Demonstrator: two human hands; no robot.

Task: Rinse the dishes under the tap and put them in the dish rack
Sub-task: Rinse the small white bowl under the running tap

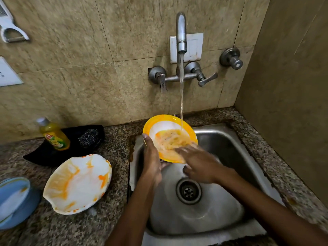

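blue plate [14,201]: far left of sink [230,139], on counter [110,210], cut by frame edge, orange smear on it
peeler [10,31]: on the wall, up and far left of sink
bottle [54,134]: yellow dish soap, left of sink at the back of the counter, on a black cloth [44,153]
scrubber [88,138]: steel wool, on same cloth, nearer the sink than the bottle
white plate [78,183]: on counter just left of sink, tilted, orange stains, wavy rim
left hand [150,160]: over sink's left side; grip is grasping the yellow plate by its left rim, thumb on the front edge, fingers behind
yellow plate [156,121]: over sink's back-left corner, tilted toward the camera, white centre with orange residue, water hitting its upper right
tap [181,32]: wall-mounted above sink, running; stream falls onto the yellow plate
right hand [200,166]: over sink centre, above the drain [188,190]; grip released, fingers straight and blurred, tips on the plate's face
valve [232,58]: on the wall, up and right of tap
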